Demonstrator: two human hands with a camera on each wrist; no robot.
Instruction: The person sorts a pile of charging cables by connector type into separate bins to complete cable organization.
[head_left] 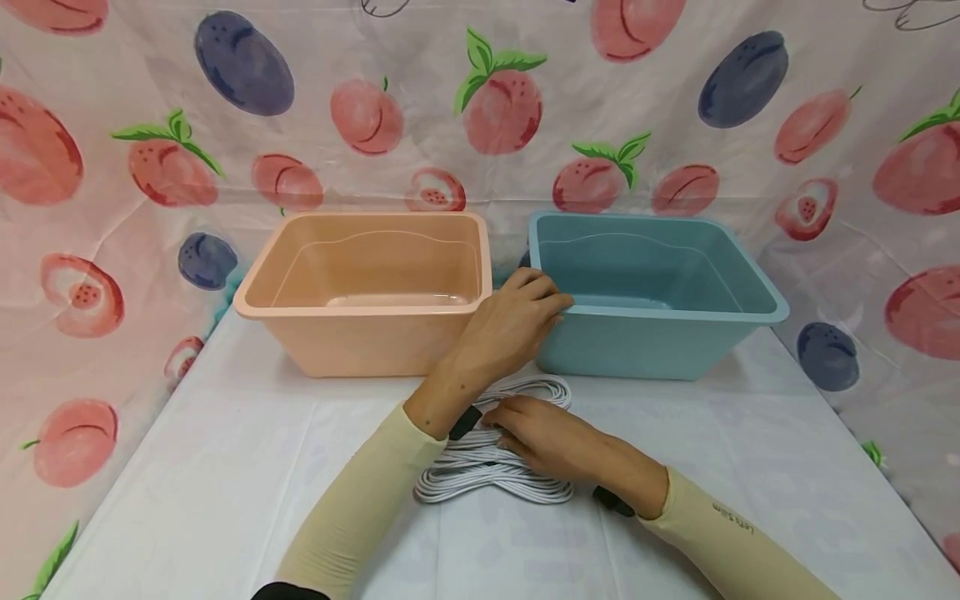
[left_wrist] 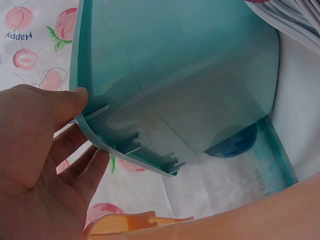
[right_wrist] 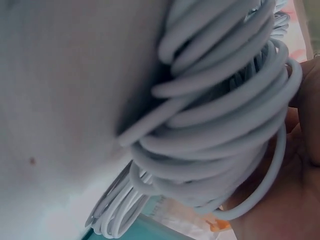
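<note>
The left hand [head_left: 517,321] grips the blue tub [head_left: 675,333] by its near left corner while the right hand [head_left: 547,433] presses the white cord [head_left: 480,483] mid-table, likely needing a lift next.

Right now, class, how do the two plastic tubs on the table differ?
The left tub is peach; the right tub is blue-green. The left tub stands untouched, while the left hand grips the right tub's near corner rim. Both are rectangular, upright, look empty and sit side by side behind the coiled white cord.
</note>
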